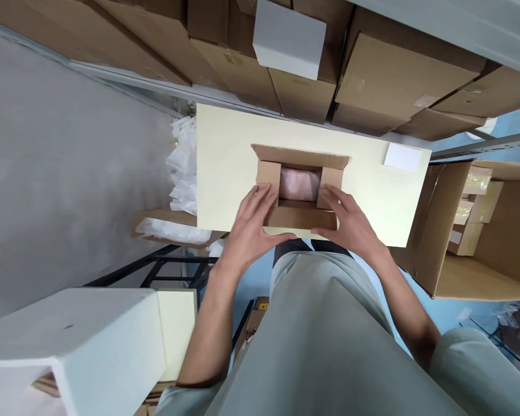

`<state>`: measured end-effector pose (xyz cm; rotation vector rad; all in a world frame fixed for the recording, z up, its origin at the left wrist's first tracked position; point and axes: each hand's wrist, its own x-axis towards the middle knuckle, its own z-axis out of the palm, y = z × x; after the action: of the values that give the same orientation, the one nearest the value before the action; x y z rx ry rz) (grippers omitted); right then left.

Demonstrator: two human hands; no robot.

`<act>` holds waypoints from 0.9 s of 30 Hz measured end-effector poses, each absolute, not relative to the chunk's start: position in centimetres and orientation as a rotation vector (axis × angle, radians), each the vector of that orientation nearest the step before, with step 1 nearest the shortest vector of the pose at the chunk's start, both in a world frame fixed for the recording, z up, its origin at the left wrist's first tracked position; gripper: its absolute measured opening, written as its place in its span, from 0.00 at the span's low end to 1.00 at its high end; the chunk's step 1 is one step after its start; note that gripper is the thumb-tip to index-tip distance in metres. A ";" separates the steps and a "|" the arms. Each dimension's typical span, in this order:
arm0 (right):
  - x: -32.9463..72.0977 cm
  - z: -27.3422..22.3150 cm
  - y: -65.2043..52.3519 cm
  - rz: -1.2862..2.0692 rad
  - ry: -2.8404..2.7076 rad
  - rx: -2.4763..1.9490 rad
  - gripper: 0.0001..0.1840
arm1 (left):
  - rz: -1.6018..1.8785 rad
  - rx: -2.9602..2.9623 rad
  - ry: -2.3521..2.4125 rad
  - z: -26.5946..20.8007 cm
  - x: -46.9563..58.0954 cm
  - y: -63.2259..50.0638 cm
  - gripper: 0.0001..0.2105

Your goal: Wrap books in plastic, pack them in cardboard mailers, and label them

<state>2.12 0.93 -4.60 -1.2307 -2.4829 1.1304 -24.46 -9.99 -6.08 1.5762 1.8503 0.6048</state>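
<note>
A small brown cardboard box [301, 218] lies on the pale tabletop in front of me. Its two side flaps are folded inward, and its back and front flaps stand outward. Between the side flaps shows a pinkish item in clear plastic [300, 185]; its kind I cannot make out. My left hand [252, 222] rests its fingertips on the left side flap, thumb stretched apart near the front flap. On the other side, my right hand [351, 222] touches the right side flap with its fingers, its thumb reaching toward the front edge. Both hands have their fingers spread.
Cardboard boxes [398, 75] line a shelf behind the table [225, 173]. A white card [402, 157] lies at the table's right end. A large open carton [472, 277] with small boxes inside stands at right. White plastic bags [184, 167] hang at left, above a white bin [108, 341].
</note>
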 end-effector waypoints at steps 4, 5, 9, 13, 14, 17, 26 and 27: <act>3.1 -4.8 0.7 1.093 -2.634 -1.134 0.35 | 0.569 1.517 1.846 -6.0 -25.5 -10.1 0.31; 3.1 -4.9 0.8 1.095 -2.611 -1.139 0.30 | 0.586 1.489 1.861 -6.1 -25.9 -9.9 0.30; 2.3 -6.1 1.8 1.015 -2.385 -1.353 0.21 | 0.678 1.356 1.954 -6.8 -27.1 -7.2 0.38; 0.8 -7.9 3.3 0.756 -2.142 -1.548 0.31 | 0.767 1.420 2.003 -7.4 -27.3 -3.7 0.50; 0.6 -8.1 3.7 0.742 -2.107 -1.549 0.35 | 0.767 1.469 1.979 -7.4 -27.2 -3.0 0.50; 0.2 -8.2 4.4 0.778 -2.001 -1.547 0.40 | 0.750 1.567 1.901 -7.1 -27.2 -2.1 0.50; -0.4 -7.0 5.7 0.847 -2.000 -1.570 0.21 | 0.818 1.555 1.861 -7.8 -25.9 -5.2 0.31; -0.5 -6.9 5.8 0.852 -2.022 -1.570 0.22 | 0.821 1.554 1.848 -7.9 -25.6 -5.4 0.27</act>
<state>-0.51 5.77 -6.86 -1.5703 -2.0222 0.8522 -25.60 -5.45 -7.87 1.5544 1.8479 0.8212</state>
